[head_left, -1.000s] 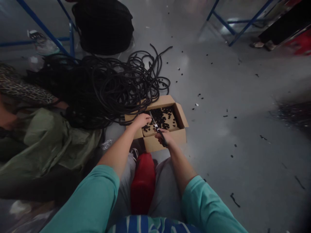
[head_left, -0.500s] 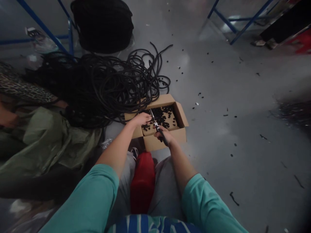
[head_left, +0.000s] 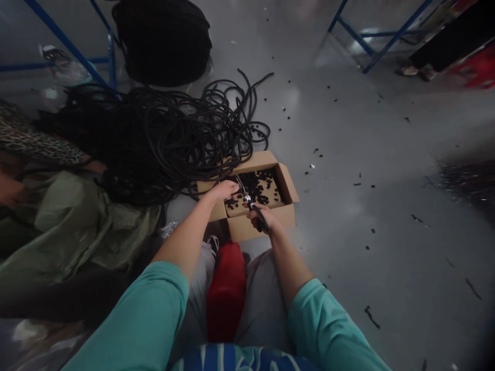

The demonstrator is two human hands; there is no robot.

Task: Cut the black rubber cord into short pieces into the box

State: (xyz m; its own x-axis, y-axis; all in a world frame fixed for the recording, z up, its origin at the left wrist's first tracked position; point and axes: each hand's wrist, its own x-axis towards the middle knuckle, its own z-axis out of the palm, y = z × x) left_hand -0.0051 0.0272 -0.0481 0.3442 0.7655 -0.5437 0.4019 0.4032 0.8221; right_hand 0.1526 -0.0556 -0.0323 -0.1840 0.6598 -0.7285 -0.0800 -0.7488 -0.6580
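An open cardboard box stands on the floor in front of my knees, with many short cut black pieces scattered inside. Over its left part, my left hand is closed in a pinch on a length of black tubing, mostly hidden by the fingers. My right hand grips the dark handles of a pair of scissors above the box. Their metal blades point up and left, close to my left fingertips. A big tangled heap of black tubing lies beyond and left, reaching the box's edge.
A red stool is between my legs. Another person's hand and green cloth are at left. A black bag and blue metal frames stand farther back. Black scraps litter the grey floor.
Very little differs. The view has shifted slightly, and both hands stay over the box with the scissors near the left fingertips.
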